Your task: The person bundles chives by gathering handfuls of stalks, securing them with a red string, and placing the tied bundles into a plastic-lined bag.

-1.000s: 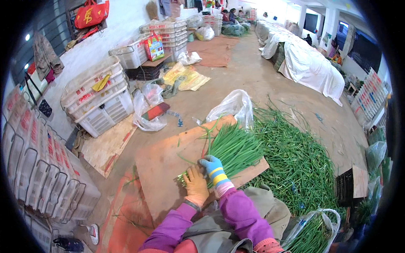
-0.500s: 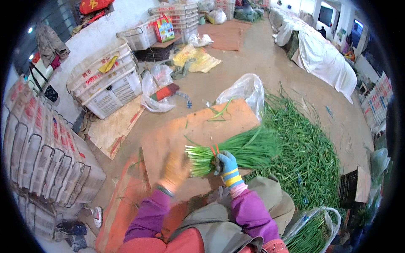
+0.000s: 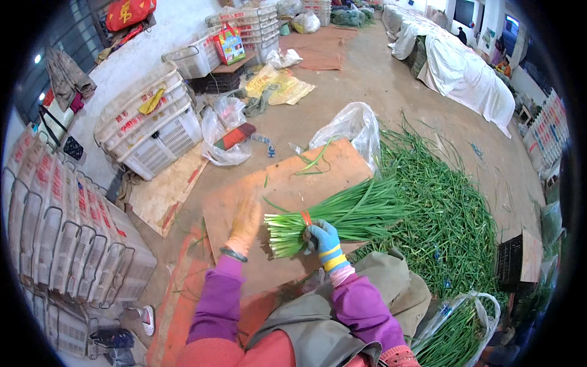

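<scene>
A bundle of long green stalks with white ends, probably garlic chives (image 3: 361,209), lies across an orange-brown board (image 3: 284,183). A red-orange band (image 3: 306,218) circles it near the white ends. My right hand (image 3: 324,240), in a blue and yellow glove, is closed around the bundle's near side beside the band; its fingertips are partly hidden. My left hand (image 3: 246,219), in an orange glove and smeared by motion, is just left of the white ends. It looks flat and stretched out, with nothing in it, apart from the stalks.
A large heap of loose green stalks (image 3: 449,214) spreads on the floor at right. More stalks fill a clear bag (image 3: 455,336) by my right knee. Stacked white crates (image 3: 73,226) line the left side. A clear plastic bag (image 3: 351,128) stands behind the board.
My left hand has moved slightly left and up, away from the white ends, and looks more upright. My right hand stays on the bundle. The whole view has shifted slightly.
</scene>
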The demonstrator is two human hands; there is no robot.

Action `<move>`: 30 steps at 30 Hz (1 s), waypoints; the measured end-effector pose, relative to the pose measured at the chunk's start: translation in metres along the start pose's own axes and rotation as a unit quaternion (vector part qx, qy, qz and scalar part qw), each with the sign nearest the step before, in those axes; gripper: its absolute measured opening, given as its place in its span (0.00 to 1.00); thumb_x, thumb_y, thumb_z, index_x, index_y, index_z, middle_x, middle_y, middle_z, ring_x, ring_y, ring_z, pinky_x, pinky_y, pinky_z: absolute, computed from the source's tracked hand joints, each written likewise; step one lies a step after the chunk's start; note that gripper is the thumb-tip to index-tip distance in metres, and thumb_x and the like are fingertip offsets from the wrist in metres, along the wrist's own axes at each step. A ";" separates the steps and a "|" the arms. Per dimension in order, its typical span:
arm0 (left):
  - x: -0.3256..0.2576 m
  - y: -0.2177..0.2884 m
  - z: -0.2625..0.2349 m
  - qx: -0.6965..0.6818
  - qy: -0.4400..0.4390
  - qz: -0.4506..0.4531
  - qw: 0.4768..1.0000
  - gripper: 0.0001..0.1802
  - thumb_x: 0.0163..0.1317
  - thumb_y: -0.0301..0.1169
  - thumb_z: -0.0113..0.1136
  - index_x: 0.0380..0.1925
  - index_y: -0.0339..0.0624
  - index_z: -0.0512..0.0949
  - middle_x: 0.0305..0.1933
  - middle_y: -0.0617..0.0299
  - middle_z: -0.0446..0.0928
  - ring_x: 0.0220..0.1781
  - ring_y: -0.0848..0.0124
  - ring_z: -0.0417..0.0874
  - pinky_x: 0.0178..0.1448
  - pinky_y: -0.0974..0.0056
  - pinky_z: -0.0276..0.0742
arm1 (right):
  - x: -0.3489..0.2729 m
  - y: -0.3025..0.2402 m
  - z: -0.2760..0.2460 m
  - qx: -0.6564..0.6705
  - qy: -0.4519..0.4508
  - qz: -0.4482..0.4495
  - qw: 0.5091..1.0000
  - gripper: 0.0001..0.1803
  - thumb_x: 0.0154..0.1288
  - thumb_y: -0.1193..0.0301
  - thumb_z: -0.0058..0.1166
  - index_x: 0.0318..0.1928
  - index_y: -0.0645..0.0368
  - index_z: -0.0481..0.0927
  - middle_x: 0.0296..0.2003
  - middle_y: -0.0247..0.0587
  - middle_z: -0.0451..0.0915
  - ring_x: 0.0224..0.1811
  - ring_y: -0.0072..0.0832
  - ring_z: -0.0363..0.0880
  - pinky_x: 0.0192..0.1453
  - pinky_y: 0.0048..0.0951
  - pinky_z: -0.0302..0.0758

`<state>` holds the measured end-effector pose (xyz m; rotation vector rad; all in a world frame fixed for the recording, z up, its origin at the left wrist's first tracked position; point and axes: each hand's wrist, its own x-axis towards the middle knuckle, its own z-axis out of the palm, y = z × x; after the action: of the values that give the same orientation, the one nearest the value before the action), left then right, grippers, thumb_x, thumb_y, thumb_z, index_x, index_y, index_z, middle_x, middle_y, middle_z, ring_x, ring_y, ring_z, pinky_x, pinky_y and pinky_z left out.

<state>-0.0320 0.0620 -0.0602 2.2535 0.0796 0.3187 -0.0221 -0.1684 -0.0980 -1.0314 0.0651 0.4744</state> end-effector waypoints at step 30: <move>-0.049 0.048 0.107 0.414 -0.132 0.192 0.880 0.32 0.47 0.43 0.55 0.54 0.43 0.67 0.55 0.54 0.67 0.57 0.59 0.62 0.57 0.57 0.57 | 0.042 -0.021 0.034 0.104 0.210 -0.054 0.971 0.14 0.55 0.66 0.49 0.36 0.64 0.76 0.30 0.52 0.78 0.30 0.43 0.75 0.37 0.34 0.71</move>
<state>-0.0543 -0.0569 -0.0995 3.1479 -0.4696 0.1943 0.0185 -0.1340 -0.0749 -0.9089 0.4255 0.1407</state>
